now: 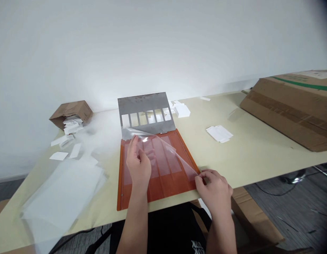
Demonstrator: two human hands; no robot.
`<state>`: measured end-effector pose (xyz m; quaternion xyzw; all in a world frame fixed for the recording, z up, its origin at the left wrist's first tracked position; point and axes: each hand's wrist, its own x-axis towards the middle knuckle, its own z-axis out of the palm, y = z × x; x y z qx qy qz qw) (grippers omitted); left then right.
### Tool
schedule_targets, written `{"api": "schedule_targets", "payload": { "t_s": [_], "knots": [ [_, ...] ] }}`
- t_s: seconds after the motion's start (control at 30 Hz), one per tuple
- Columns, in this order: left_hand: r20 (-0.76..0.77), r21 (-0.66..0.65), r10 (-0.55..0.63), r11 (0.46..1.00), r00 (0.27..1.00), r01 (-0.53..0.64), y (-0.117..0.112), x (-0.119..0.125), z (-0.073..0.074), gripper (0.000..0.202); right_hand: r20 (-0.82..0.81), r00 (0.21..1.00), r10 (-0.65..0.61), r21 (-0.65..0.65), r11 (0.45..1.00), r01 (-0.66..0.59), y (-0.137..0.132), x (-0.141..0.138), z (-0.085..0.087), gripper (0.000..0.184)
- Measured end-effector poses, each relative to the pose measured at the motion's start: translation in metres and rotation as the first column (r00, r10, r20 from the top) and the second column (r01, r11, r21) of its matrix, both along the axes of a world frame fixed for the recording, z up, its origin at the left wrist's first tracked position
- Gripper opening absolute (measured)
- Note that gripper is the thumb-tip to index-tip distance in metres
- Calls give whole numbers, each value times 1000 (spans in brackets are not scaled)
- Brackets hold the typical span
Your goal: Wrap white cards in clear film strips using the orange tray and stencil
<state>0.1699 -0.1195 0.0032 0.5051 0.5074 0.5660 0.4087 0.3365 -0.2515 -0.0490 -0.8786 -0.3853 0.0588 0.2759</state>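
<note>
A clear plastic film sheet (167,148) lies aslant over an orange-brown plate (163,188) with grooves, its top edge curling up. My right hand (215,187) pinches the film's near right corner at the plate's right edge. Against the film's upper left part rests my left hand (139,162), fingers stretched upward and thumb apart from them. Hinged to the plate's far side, a grey metal frame (142,102) with a row of rectangular windows leans back. Pale rectangles show through the film on the plate.
Clear sheets (63,194) are piled at the table's left. Behind them, a brown paper bag (73,109) spills white cards. A small white card stack (219,133) lies to the right, with more white cards (182,110) behind the frame. A large cardboard box (290,113) occupies the right side.
</note>
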Motion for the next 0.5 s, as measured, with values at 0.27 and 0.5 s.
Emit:
{"api": "schedule_targets", "payload": {
  "t_s": [0.27, 0.5],
  "knots": [
    [12, 82, 66, 994, 998, -67, -1, -13, 2, 49, 39, 998, 47, 38, 998, -49, -5, 2, -2, 16],
    [43, 113, 28, 993, 999, -33, -8, -19, 12, 42, -27, 966, 257, 221, 944, -245, 17, -3, 0, 29]
  ]
}}
